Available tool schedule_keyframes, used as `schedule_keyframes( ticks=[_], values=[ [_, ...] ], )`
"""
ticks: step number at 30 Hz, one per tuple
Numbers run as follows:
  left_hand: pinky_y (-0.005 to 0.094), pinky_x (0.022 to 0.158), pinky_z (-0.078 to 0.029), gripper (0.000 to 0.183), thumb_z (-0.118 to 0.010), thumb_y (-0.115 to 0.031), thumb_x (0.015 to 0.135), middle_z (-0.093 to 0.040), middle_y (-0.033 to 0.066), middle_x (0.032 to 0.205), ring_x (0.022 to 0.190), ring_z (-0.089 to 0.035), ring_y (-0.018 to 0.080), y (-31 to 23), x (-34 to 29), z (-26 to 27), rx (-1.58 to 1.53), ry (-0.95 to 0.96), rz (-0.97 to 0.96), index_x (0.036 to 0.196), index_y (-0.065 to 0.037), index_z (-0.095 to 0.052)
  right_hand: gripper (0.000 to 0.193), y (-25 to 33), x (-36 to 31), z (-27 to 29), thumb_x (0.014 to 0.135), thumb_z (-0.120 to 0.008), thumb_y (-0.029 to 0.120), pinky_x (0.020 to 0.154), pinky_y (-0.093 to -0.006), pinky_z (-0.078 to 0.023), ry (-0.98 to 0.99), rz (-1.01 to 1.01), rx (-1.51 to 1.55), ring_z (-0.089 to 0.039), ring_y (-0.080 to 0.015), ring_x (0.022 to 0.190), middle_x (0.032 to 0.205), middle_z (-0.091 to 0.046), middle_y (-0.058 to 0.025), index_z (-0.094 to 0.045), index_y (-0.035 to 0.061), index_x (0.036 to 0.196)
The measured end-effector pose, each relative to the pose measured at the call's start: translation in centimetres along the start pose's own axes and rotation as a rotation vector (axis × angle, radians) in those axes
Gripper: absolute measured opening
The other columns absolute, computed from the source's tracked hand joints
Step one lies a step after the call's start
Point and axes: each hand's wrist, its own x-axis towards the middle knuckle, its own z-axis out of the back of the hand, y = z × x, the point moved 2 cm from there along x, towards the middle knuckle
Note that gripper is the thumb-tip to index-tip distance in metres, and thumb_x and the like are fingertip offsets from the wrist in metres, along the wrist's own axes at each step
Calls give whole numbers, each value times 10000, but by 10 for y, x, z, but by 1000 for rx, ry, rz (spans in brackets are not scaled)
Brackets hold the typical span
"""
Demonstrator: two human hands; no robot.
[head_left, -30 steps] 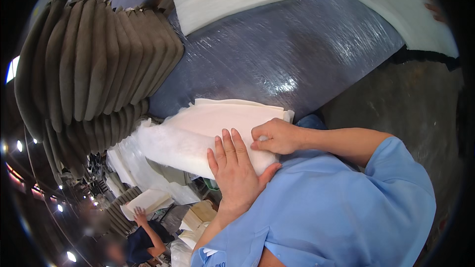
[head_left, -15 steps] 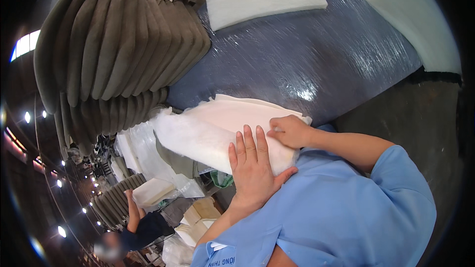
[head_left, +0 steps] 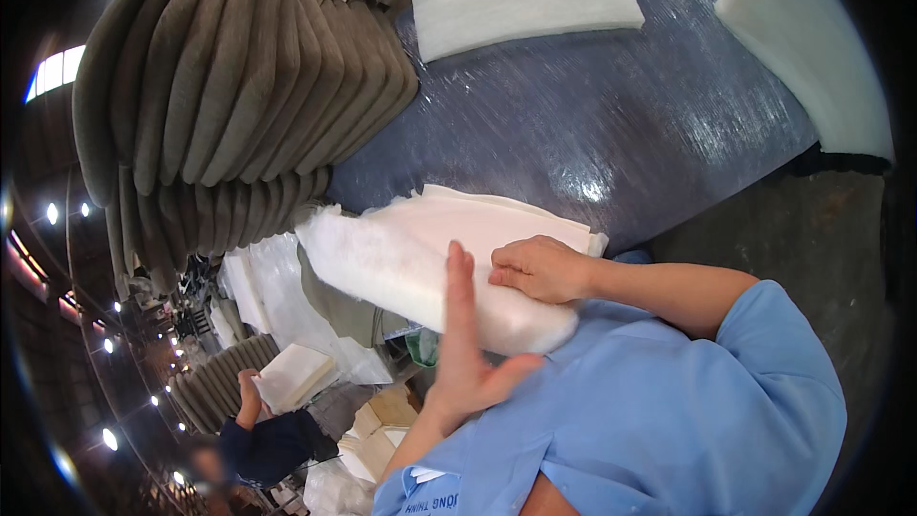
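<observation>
Thumb wide, the left hand (head_left: 468, 358) has tipped edge-on at six o'clock of the pad (head_left: 382, 258), apparently easing pressure, while the right hand (head_left: 544, 269) curls at three, grip unclear.

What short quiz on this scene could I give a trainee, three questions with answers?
1. True or false: the right hand is more curled than the left hand.
2. What is left of the blue-grey work surface in the picture: A, grey-brown pads in a row; B, a red bucket; C, a ladder?
3. What colour is the fluffy padding nearest the blue shirt?

Key: 1, true; 2, A; 3, white.
</observation>
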Motion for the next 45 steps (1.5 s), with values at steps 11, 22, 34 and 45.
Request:
schedule_keyframes(
  ticks=[11, 22, 34, 45],
  values=[
    [540, 1218, -281, 324, -543, -216, 944, -735, 105, 1188, 1254, -600, 369, 63, 6, 37, 557, -117, -102, 1115, -46, -761, 406, -54, 25, 7, 1080, -509, 422, 921, -514, -525, -189, -219, -271, -690, -420, 1043, 1061, -739, -223, -691, 62, 1037],
    [548, 1219, -279, 395, -513, -237, 948, -731, 121, 1196, 1257, -599, 379, 68, 3, 36, 598, -131, -110, 1185, -24, -747, 497, 19, 35, 3, 1082, -482, 473, 948, -503, -505, 47, -49, -126, -693, -397, 1064, 1088, -739, -236, -709, 35, 1145],
    [541, 1227, -264, 540, -464, -213, 969, -676, 206, 1377, 1340, -572, 410, 68, 17, 33, 599, -130, -142, 1393, 83, -618, 508, -1, 54, 7, 1072, -535, 442, 1027, -485, -505, -182, -41, 39, -667, -395, 1189, 1261, -698, -246, -675, -11, 1254],
    [558, 1211, -283, 740, -518, -219, 959, -528, 319, 1524, 1399, -534, 441, 72, 2, 36, 470, -81, -184, 1568, 156, -328, 356, -18, 86, -18, 1069, -549, 356, 897, -505, -533, -205, -97, -364, -703, -431, 958, 1030, -745, -236, -704, 45, 1149]
  ],
)
